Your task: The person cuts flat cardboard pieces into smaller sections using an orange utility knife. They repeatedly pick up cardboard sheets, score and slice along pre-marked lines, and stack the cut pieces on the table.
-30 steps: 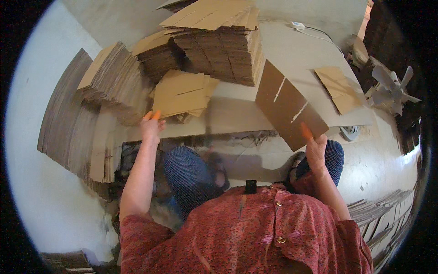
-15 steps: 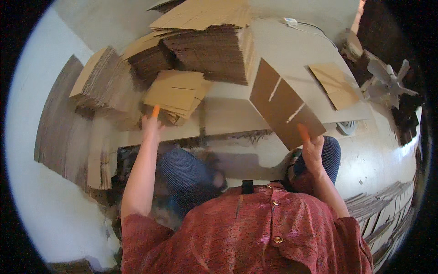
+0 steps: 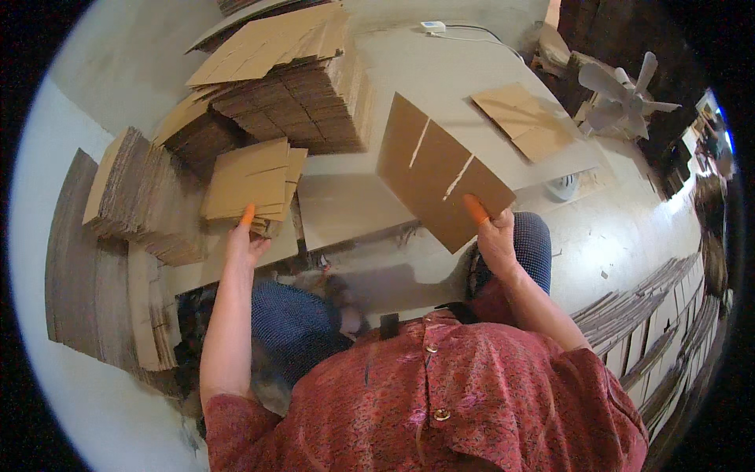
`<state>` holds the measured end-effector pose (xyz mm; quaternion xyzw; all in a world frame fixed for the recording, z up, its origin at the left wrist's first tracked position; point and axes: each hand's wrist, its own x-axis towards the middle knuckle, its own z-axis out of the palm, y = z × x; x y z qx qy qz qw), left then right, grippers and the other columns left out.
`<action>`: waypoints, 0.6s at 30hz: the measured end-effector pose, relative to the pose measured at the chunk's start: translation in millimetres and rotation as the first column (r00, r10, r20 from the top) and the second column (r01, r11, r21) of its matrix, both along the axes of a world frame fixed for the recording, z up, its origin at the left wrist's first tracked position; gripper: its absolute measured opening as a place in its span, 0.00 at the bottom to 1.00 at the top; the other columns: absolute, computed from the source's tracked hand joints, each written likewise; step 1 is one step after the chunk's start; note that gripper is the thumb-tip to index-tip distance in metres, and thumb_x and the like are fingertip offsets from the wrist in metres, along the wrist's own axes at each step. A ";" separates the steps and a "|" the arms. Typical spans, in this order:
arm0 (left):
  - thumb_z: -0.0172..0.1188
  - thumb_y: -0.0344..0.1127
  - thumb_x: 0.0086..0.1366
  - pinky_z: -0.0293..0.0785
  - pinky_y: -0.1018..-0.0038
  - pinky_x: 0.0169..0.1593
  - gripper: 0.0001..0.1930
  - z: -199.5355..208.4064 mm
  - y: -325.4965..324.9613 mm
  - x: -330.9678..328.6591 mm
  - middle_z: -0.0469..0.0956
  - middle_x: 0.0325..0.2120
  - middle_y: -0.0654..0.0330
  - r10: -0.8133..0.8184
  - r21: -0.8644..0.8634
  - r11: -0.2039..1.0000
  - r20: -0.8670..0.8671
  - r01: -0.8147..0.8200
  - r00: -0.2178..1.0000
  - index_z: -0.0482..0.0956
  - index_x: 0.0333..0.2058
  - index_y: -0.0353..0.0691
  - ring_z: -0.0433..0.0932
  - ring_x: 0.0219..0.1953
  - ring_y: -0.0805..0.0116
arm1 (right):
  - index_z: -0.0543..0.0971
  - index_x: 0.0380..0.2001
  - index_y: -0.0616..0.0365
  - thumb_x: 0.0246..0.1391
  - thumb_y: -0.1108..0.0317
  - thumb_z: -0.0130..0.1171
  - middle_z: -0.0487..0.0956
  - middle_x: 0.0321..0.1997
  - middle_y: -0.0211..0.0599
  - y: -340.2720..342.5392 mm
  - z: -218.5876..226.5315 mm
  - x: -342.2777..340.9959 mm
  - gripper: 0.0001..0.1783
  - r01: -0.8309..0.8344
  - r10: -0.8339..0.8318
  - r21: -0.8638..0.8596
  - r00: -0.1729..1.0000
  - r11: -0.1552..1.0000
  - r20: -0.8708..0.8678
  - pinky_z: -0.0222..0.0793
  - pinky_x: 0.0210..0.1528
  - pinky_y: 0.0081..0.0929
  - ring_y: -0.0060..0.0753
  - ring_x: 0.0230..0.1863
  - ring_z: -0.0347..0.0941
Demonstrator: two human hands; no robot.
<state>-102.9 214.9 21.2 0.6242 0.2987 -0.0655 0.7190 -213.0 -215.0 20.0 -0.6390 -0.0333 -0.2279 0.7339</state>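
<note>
My right hand [image 3: 498, 242] grips a flat brown cardboard divider [image 3: 440, 177] by its near right corner. An orange cover sits on the thumb, which presses on the face. Two pale slits run into the sheet from its far long edge, and it is tilted above the table. On the left, my left hand [image 3: 245, 240] is closed on the near edge of a small, uneven pile of cardboard pieces [image 3: 250, 181]. Its orange-covered thumb lies on top; the other fingers are partly hidden below the edge. How many pieces it pinches I cannot tell.
Tall cardboard stacks [image 3: 291, 106] stand behind the pile, with more stacks [image 3: 141, 197] at the left. Two flat cardboard pieces [image 3: 525, 122] lie on the pale table [image 3: 338, 208] at right. Beyond them is a bladed fan [image 3: 625, 98]. Cardboard bundles [image 3: 637, 315] lie on the floor.
The view has turned, so the table and stacks sit further left and tilted. My left hand has closed in on the small pile's near edge. My right hand still holds the divider.
</note>
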 end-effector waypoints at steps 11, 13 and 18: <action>0.55 0.55 0.58 0.73 0.69 0.37 0.31 22.1 -129.2 -97.0 0.69 0.44 0.56 -0.174 -0.051 0.979 0.278 0.195 0.945 0.61 0.53 0.42 0.72 0.41 0.62 | 0.75 0.42 0.60 0.39 0.79 0.56 0.76 0.42 0.47 3.2 20.2 -13.8 0.21 0.069 0.087 -0.704 0.979 0.707 0.183 0.69 0.44 0.29 0.45 0.42 0.73; 0.53 0.57 0.59 0.74 0.69 0.36 0.29 46.2 -165.6 -109.3 0.72 0.42 0.58 -0.303 -0.149 0.919 0.320 0.364 0.897 0.64 0.51 0.42 0.74 0.41 0.64 | 0.75 0.43 0.58 0.33 0.77 0.56 0.73 0.46 0.48 9.9 26.5 -16.5 0.25 0.151 0.199 -0.818 0.931 0.555 0.307 0.69 0.46 0.33 0.49 0.46 0.71; 0.55 0.38 0.61 0.74 0.70 0.41 0.16 57.0 -195.3 -114.6 0.75 0.40 0.62 -0.251 -0.228 0.911 0.358 0.345 0.899 0.71 0.46 0.41 0.75 0.41 0.67 | 0.74 0.44 0.56 0.35 0.72 0.56 0.69 0.52 0.46 24.6 34.3 -29.6 0.25 0.140 0.328 -0.903 0.900 0.405 0.286 0.62 0.52 0.46 0.52 0.52 0.65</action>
